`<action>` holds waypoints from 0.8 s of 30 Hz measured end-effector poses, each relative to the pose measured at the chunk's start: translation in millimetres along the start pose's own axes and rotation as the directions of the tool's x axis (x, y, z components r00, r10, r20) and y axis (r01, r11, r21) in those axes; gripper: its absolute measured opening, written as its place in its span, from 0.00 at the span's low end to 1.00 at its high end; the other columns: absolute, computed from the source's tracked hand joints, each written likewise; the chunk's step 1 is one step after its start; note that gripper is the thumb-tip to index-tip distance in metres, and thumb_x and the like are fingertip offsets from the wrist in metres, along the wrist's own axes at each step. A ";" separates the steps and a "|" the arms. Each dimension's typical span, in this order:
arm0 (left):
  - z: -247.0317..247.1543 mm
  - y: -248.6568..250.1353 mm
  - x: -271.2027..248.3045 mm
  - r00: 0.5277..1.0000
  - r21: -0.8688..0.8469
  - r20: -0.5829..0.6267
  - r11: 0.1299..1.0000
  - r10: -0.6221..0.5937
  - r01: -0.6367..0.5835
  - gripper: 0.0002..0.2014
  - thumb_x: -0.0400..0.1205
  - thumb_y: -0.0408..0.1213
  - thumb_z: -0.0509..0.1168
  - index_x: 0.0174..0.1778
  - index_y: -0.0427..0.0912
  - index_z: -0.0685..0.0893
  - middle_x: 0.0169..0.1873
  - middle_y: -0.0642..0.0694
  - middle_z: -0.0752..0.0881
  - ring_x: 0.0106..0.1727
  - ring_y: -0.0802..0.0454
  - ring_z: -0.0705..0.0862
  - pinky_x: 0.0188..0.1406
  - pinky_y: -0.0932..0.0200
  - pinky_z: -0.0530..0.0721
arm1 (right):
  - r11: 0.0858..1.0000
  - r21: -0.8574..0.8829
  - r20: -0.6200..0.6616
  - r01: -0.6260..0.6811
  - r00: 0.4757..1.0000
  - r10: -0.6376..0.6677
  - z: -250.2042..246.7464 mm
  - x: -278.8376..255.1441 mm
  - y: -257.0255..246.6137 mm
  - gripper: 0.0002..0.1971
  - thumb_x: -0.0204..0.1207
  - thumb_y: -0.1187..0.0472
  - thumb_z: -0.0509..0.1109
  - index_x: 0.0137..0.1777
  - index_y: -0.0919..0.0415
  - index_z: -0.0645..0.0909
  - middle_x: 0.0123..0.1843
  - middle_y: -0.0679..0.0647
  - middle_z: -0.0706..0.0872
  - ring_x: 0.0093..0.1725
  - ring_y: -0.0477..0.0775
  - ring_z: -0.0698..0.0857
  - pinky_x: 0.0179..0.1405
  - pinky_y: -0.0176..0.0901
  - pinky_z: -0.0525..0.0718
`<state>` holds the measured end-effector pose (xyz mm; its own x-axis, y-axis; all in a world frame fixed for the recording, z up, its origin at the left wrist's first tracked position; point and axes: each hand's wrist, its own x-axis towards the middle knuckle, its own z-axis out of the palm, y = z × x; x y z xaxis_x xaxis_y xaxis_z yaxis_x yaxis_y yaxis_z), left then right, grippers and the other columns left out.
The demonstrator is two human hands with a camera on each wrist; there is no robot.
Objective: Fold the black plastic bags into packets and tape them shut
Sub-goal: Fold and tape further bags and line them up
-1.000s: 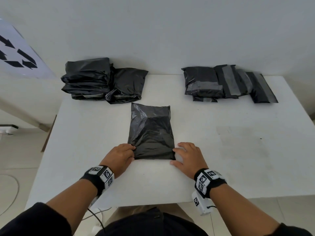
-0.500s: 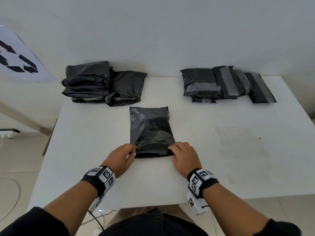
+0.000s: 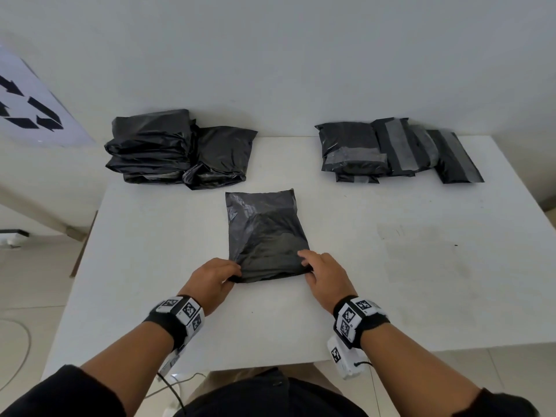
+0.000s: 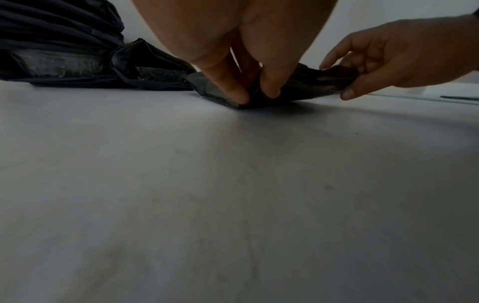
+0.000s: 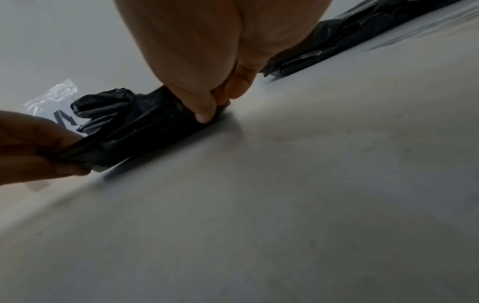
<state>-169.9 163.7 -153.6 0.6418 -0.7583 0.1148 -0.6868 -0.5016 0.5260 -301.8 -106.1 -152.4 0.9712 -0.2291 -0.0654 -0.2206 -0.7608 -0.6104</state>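
Observation:
A black plastic bag (image 3: 264,236) lies flat in the middle of the white table (image 3: 150,266), its long side running away from me. My left hand (image 3: 233,273) pinches its near left corner, thumb under and fingers on top; the same pinch shows in the left wrist view (image 4: 259,95). My right hand (image 3: 307,263) pinches the near right corner, seen close up in the right wrist view (image 5: 210,114). The near edge of the bag (image 4: 311,86) is lifted a little off the table between the two hands.
A heap of unfolded black bags (image 3: 177,149) sits at the back left. Several folded packets with grey tape (image 3: 397,149) lie at the back right. A sheet with black arrows (image 3: 27,109) is on the wall at the left. The table's near edge is by my wrists.
Both hands went from resting beside the bag's near corners to pinching them. The near edge has been lifted and pushed away from me, so the bag looks shorter.

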 end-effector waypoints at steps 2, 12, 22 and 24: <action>0.0 1.1 -1.6 0.997 -0.017 0.021 0.997 -0.079 0.080 0.12 0.74 0.27 0.75 0.49 0.47 0.90 0.45 0.48 0.89 0.47 0.47 0.87 0.47 0.52 0.87 | 1.000 -0.026 -0.006 -0.004 1.000 0.003 -2.0 2.7 2.6 0.15 0.80 0.67 0.67 0.64 0.56 0.84 0.51 0.56 0.86 0.52 0.58 0.83 0.53 0.48 0.82; 3.1 8.4 11.8 0.868 -0.022 0.035 0.868 -0.496 0.496 0.10 0.83 0.45 0.67 0.56 0.48 0.90 0.44 0.47 0.89 0.48 0.48 0.83 0.44 0.60 0.74 | 0.989 0.027 0.078 -0.147 0.986 0.145 -2.8 18.3 6.0 0.11 0.84 0.57 0.66 0.62 0.54 0.84 0.54 0.54 0.89 0.53 0.56 0.86 0.56 0.51 0.83; 6.5 4.3 12.2 0.903 0.010 -0.011 0.903 -0.429 0.429 0.07 0.77 0.34 0.72 0.39 0.52 0.84 0.41 0.53 0.79 0.37 0.53 0.79 0.32 0.63 0.73 | 0.960 -0.193 0.029 -0.203 0.977 0.212 -4.9 27.1 -0.4 0.08 0.82 0.52 0.68 0.45 0.53 0.74 0.45 0.49 0.78 0.41 0.54 0.80 0.40 0.47 0.80; 7.6 2.2 7.3 0.955 0.052 0.019 0.954 -0.295 0.294 0.07 0.75 0.34 0.75 0.45 0.51 0.91 0.44 0.52 0.80 0.39 0.51 0.81 0.35 0.62 0.77 | 0.970 -0.201 0.058 -0.133 0.987 0.148 -2.0 25.1 3.8 0.07 0.83 0.52 0.66 0.48 0.53 0.79 0.46 0.49 0.78 0.44 0.53 0.79 0.41 0.47 0.80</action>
<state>-169.4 153.8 -158.0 0.8094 -0.5840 -0.0617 -0.4844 -0.7234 0.4920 -278.4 -116.0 -154.7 0.9315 -0.3036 -0.2002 -0.3617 -0.8299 -0.4248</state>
